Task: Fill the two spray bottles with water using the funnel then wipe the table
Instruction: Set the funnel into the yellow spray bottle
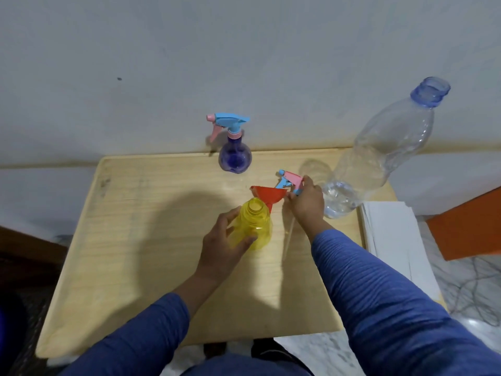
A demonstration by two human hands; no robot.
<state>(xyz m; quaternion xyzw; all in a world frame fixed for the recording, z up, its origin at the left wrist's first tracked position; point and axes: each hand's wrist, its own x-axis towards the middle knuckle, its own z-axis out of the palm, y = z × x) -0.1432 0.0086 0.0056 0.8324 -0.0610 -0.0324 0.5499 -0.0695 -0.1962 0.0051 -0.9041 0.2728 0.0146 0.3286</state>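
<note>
I saw a translucent yellow plastic spray bottle [254, 226] beside a red plastic funnel [267, 195], a pink-and-blue trigger sprayer head [290, 181], and a purple round spray bottle [235, 158] topped in blue and pink. The pale wood-grain table [135, 240] lay under blue ribbed sleeves [379, 294]; a clear plastic water bottle [379, 158] had a blue neck.
</note>
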